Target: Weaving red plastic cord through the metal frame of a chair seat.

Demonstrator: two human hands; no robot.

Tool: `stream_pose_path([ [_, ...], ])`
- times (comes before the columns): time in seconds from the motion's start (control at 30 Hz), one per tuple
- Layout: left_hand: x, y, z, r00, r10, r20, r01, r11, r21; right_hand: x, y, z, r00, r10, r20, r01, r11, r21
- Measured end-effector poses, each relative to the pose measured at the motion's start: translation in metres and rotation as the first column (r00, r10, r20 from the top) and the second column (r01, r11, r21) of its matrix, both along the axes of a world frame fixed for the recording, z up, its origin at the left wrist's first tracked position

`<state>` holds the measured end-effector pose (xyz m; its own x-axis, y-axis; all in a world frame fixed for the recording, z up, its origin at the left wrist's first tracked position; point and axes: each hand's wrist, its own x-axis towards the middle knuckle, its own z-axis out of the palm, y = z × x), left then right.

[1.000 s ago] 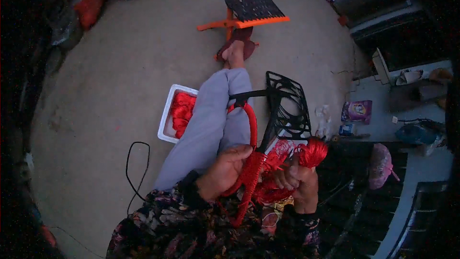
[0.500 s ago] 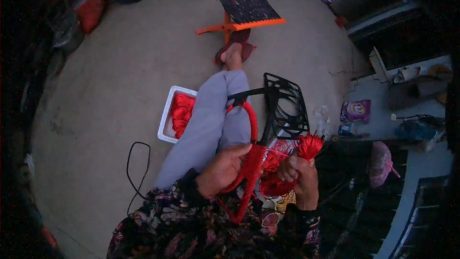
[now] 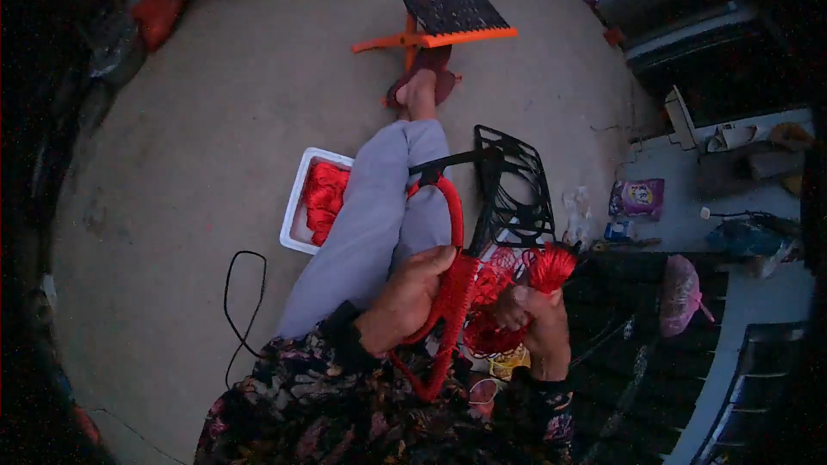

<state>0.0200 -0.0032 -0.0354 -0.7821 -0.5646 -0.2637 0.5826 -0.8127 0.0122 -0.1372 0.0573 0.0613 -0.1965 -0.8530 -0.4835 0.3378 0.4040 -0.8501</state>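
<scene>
Across my lap lies a frame wrapped in red cord (image 3: 452,310), with a curved red loop at its far end. My left hand (image 3: 403,300) is closed on it, the thumb pressed along its left edge. In my right hand (image 3: 536,319) is a hank of red cord (image 3: 553,267), sticking up past the curled fingers. More loose red cord (image 3: 491,333) hangs just left of that hand. Beyond the hands, a black openwork plastic frame (image 3: 517,185) stands at the right of my legs, with a black bar reaching across my shin.
A white tray (image 3: 297,228) with red cord (image 3: 325,198) sits left of my legs. My feet rest by an orange folding stool (image 3: 452,9). A black cord loop (image 3: 244,293) lies at left. A purple packet (image 3: 639,198) and a pink bag (image 3: 682,295) are at right.
My right hand and the red hank have shifted slightly down and left. The left hand keeps its hold on the red frame, and the whole view has tilted a little.
</scene>
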Motion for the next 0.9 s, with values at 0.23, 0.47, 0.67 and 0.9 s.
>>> stream_pose_path([
  [0.23,0.01,0.003,0.009,0.999,-0.042,0.017,0.042,0.999,0.035,-0.006,-0.001,0.0,1.0,0.002,0.011,-0.002,1.0,-0.013],
  [0.47,0.008,0.005,0.006,0.999,-0.008,0.045,0.006,0.999,0.048,-0.006,-0.001,0.001,1.0,-0.026,-0.002,0.026,1.0,-0.015],
  [0.67,0.008,0.003,-0.003,0.987,-0.053,-0.151,0.072,0.99,0.118,-0.007,-0.004,0.0,0.997,-0.044,-0.066,0.044,0.999,-0.001],
  [0.9,0.003,0.004,-0.006,0.986,-0.05,-0.158,0.071,0.989,0.127,0.003,-0.009,0.015,0.995,-0.035,-0.094,0.034,0.999,-0.01],
])
